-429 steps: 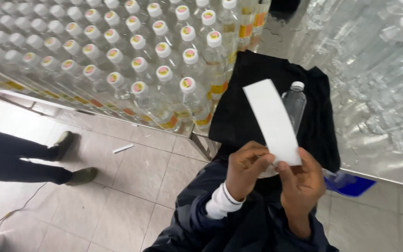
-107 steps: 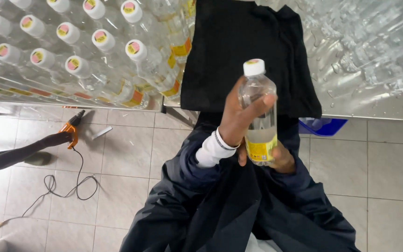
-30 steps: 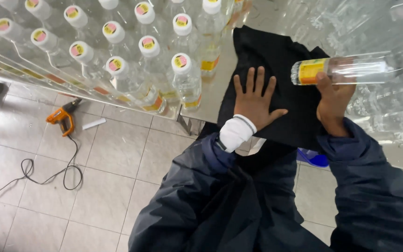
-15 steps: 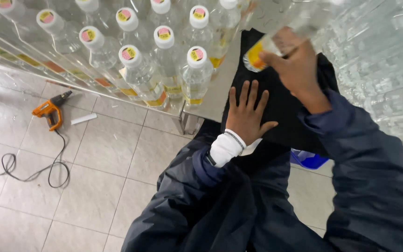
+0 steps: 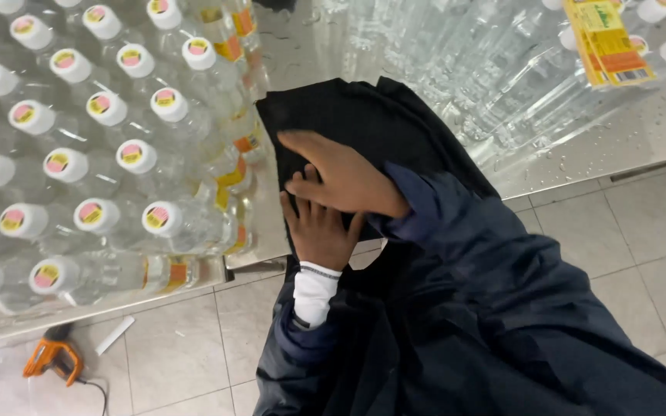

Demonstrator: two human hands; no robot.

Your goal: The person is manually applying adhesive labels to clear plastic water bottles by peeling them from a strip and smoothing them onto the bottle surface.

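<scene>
Hands: left hand (image 5: 319, 229) flat on crumpled black cloth (image 5: 364, 123), right hand (image 5: 346, 179) over it, both open, grasping nothing. Risk: your elbow swing topples capped clear plastic bottles (image 5: 117, 162) crowding wet steel counter (image 5: 626, 127).

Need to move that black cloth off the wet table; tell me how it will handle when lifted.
The black cloth is probably floppy: it lies creased and bunched. It likely drapes, since one edge hangs over the metal table. It may be damp, given droplets nearby.
</scene>
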